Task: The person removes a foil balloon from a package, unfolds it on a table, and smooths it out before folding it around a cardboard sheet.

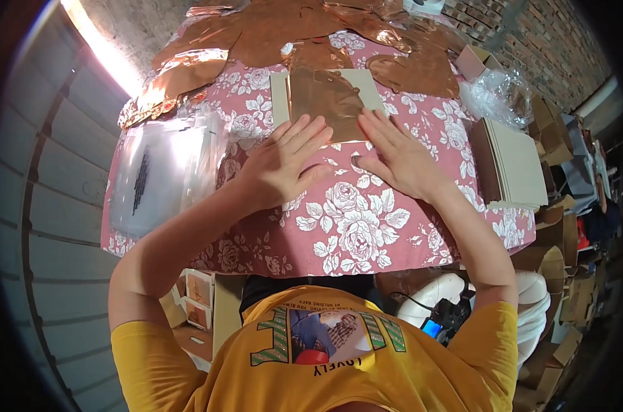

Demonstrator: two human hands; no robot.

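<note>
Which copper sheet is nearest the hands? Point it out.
The flat sheet on the white card, touching the left hand and right hand; others lie crumpled beyond.

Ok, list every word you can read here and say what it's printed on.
"LOVELY": upside down on the yellow T-shirt, under its picture print.
Big striped letters beside that picture: creased, unreadable.
Small line above them: too small to read.
Black print on the clear plastic bags: blurred.
</note>
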